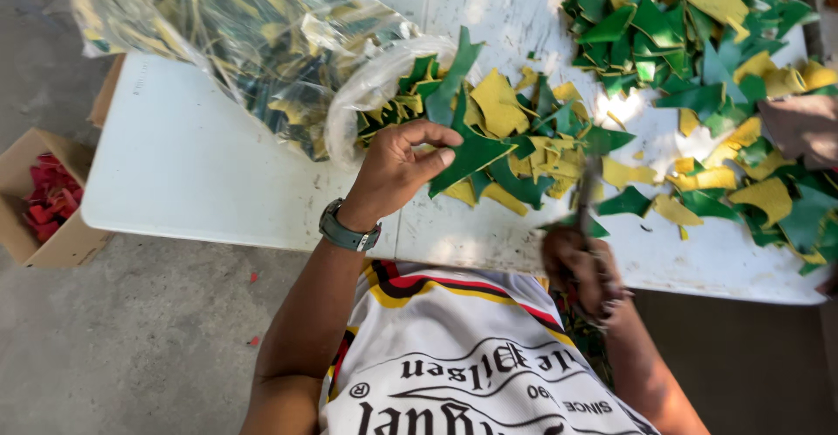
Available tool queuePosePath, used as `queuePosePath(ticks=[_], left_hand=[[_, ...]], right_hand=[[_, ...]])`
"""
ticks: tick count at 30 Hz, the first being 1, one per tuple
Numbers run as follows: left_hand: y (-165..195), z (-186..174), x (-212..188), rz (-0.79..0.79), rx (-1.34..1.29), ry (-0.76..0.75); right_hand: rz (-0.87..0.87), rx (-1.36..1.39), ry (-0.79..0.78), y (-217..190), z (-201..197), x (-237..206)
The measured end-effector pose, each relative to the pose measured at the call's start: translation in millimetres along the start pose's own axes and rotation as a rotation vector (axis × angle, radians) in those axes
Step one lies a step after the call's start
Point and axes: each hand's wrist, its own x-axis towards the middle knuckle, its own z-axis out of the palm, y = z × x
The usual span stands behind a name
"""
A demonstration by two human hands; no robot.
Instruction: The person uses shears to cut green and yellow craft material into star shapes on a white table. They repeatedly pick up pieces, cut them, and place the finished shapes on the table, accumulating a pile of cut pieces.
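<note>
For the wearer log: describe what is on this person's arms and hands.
Both arms are bare, with no sleeves reaching the forearms. The left hand has a grey-green wristwatch with a broad strap at the wrist. The right hand is motion-blurred; no glove shows, and rings or a band cannot be told. The shirt is white with red, yellow and black stripes and black lettering.

left hand [397, 169]: pinches a green scrap [467, 151] above the table [201, 164]
right hand [580, 269]: blurred, grips scissors [587, 195]
</note>
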Motion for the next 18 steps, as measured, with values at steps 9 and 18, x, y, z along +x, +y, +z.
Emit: queuePosePath(ticks=[9, 18], left_hand=[[34.5, 55.2, 2.8, -0.025, 0.153, -0.422], [24.8, 64.1, 5.5, -0.082, 0.189, -0.521]], right_hand=[[0.211, -0.083, 0.043, -47.5, 45.4, 4.1], [0.115, -0.021, 0.052, -26.6, 46.6, -5.2]])
